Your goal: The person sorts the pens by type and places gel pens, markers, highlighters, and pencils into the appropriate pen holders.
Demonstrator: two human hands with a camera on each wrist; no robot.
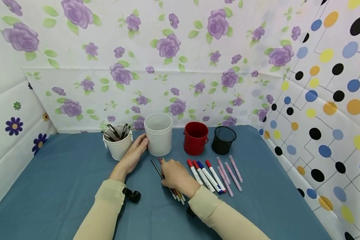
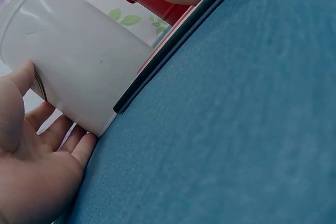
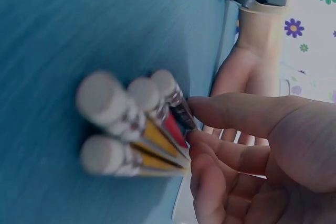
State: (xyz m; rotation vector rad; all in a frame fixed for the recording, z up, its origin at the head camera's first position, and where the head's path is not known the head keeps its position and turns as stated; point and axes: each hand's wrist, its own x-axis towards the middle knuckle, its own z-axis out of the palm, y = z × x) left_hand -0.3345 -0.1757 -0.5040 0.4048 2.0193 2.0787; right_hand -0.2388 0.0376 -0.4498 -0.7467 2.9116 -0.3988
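Pencils with white erasers [image 1: 180,197] lie in a bunch on the table under my right hand [image 1: 177,176]. In the right wrist view, my thumb and a finger pinch a dark pencil [image 3: 181,113] at the edge of the bunch, beside yellow and red ones. The dark pencil's other end points toward a tall white bucket [image 1: 158,138]. My left hand [image 1: 132,156] rests against the left side of that bucket, thumb and fingers spread along its wall. The bucket stands upright, its inside pale where it shows.
Left of the tall bucket is a smaller white bucket [image 1: 120,148] holding several black pens. A red bucket [image 1: 195,139] and a black mesh cup [image 1: 223,140] stand to the right. In front of them lie several capped markers [image 1: 206,176] and pink pens [image 1: 233,176]. Patterned cloth walls surround the table.
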